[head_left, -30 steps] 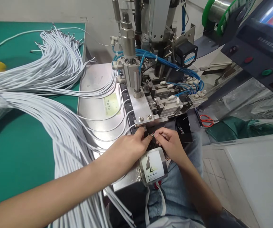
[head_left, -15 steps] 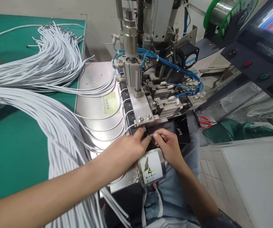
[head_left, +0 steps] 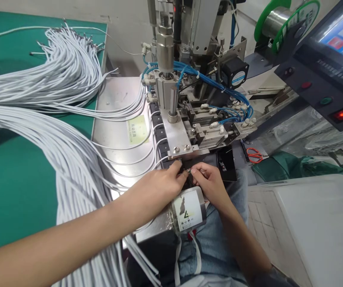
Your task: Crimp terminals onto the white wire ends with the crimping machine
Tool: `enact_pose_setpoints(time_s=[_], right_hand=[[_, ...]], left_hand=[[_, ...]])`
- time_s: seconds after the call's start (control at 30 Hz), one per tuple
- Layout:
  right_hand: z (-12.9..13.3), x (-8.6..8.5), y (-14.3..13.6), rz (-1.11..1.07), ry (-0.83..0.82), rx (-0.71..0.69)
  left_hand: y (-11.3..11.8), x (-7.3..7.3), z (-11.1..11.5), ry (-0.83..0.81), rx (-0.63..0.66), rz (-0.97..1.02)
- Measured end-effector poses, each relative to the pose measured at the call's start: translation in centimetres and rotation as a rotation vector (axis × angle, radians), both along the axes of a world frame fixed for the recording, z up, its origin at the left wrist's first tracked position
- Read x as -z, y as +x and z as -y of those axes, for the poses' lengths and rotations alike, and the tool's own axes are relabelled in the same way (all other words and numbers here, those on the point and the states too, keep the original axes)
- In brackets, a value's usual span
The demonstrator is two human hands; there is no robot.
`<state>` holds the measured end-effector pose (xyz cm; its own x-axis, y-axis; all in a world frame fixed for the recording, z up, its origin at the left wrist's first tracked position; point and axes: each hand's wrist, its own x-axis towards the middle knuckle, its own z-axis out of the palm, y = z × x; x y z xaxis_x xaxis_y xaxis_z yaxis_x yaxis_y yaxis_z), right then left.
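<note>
My left hand (head_left: 171, 181) reaches in front of the machine's metal head. Its thumb and index finger are closed at the edge of the black fixture row (head_left: 161, 135), and what they grip is hidden. Close beside it, my right hand (head_left: 209, 181) pinches the thin coloured wires (head_left: 190, 170) of a cable end between thumb and fingers. White cables (head_left: 129, 162) run from the left into the black fixtures. Just below both hands sits a rounded metal cover (head_left: 189, 209) with a warning label.
Thick bundles of white cables (head_left: 72, 171) lie across the green mat (head_left: 12, 175). Blue air tubes (head_left: 216, 81) loop over the machine. A control panel (head_left: 323, 75), a solder wire spool (head_left: 275, 22) and red-handled scissors (head_left: 255, 155) are to the right, above a white bin (head_left: 323, 223).
The view has shifted slightly. Both hands stay close together at the same spot, with only small finger movement; the coloured wires show less between them.
</note>
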<state>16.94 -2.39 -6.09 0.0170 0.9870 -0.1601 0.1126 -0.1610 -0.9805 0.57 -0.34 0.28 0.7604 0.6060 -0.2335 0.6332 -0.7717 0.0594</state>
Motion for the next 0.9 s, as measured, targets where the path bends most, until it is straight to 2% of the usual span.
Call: enact_pose_setpoints(time_s=[0.23, 0.53, 0.73, 0.9], right_hand=[[-0.32, -0.42, -0.08, 0.013, 0.055, 0.02], [-0.2, -0.71, -0.2, 0.1, 0.115, 0.012], [-0.04, -0.39, -0.2, 0.083, 0.074, 0.046], [-0.41, -0.41, 0.04, 0.124, 0.069, 0.018]], left_hand=[[-0.45, 0.66, -0.03, -0.003, 0.017, 0.066], [-0.07, 0.19, 0.14, 0.02, 0.007, 0.026], [-0.24, 0.26, -0.11, -0.048, 0.017, 0.057], [-0.01, 0.47, 0.08, 0.066, 0.032, 0.061]])
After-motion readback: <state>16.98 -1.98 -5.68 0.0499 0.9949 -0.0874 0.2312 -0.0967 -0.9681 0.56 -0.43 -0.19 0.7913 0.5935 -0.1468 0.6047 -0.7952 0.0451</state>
